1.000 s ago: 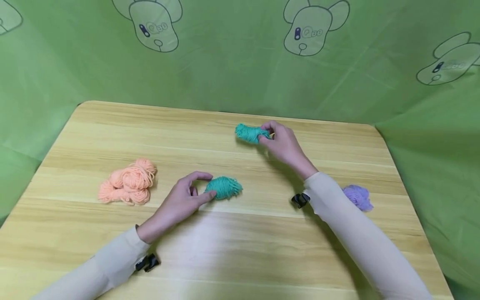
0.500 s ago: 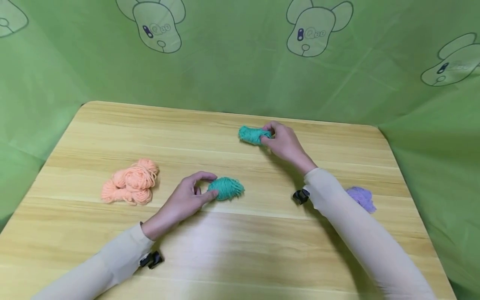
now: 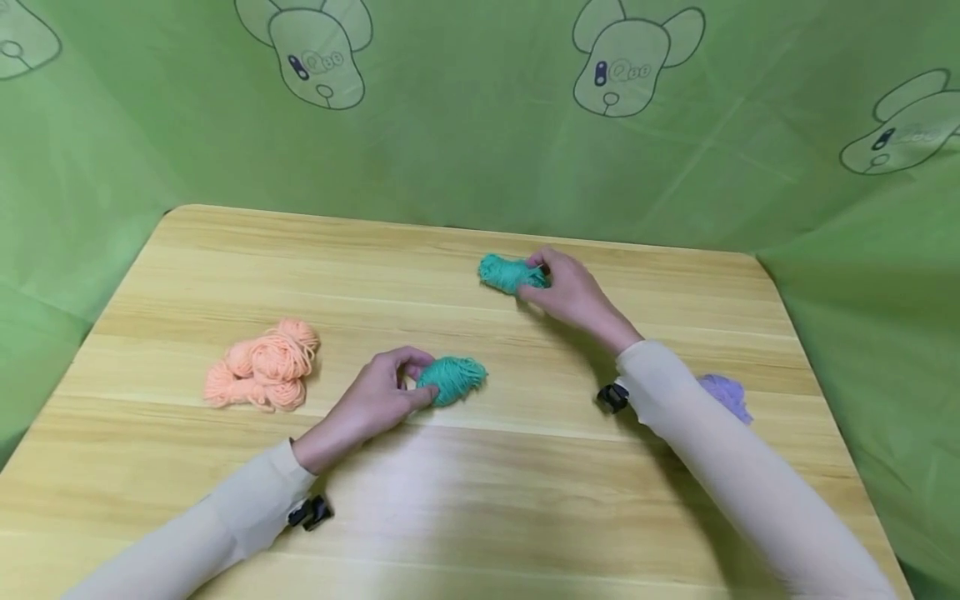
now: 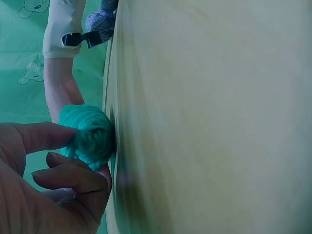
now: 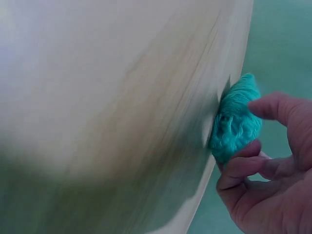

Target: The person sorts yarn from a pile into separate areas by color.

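Two teal skeins of yarn are in the hands. My left hand (image 3: 382, 392) pinches the left end of the nearer teal skein (image 3: 454, 380), thumb on the near side and fingers behind. The left wrist view shows the thumb pressed to this skein's coiled end (image 4: 90, 136). Farther back, my right hand (image 3: 573, 292) holds the right end of the other teal skein (image 3: 504, 273) between thumb and fingers, close over the table. From the right wrist, the looped end of that skein (image 5: 236, 122) shows between thumb and fingertips, right against the wooden surface.
A pile of several peach yarn skeins (image 3: 262, 367) lies on the wooden table (image 3: 480, 517) at the left. Purple yarn (image 3: 727, 396) sits at the right, partly hidden behind the right sleeve. Green cloth (image 3: 465, 150) with printed mouse-like heads surrounds the table's back and sides.
The right hand and its teal skein have shifted slightly right and nearer, and the right thumb and fingers look spread a little wider. The left hand stays nearly in place, its skein tilted slightly.
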Available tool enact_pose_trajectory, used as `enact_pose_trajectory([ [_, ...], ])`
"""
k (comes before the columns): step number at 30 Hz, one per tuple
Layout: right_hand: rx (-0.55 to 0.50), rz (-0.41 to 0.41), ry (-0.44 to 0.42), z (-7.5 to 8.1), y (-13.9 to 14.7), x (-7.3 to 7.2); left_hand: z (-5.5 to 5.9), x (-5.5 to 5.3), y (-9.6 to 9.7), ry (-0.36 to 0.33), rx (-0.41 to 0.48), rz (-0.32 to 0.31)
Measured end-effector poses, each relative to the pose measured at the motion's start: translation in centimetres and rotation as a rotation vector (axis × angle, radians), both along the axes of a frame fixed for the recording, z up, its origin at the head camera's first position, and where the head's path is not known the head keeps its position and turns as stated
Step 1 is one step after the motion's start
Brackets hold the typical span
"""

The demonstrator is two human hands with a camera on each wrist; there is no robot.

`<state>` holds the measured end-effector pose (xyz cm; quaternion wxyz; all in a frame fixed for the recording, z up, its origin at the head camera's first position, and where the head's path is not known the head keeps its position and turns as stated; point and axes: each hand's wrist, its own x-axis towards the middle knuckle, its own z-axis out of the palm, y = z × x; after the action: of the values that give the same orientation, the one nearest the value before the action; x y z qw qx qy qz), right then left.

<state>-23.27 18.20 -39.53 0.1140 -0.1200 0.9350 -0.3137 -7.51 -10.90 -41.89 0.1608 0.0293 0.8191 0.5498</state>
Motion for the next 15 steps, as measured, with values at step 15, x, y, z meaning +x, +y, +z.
enact_pose_trajectory([
  [15,-0.049,-0.034,0.147,3.4,2.0,5.7,0.1,-0.7,0.3,-0.041,-0.019,0.046],
])
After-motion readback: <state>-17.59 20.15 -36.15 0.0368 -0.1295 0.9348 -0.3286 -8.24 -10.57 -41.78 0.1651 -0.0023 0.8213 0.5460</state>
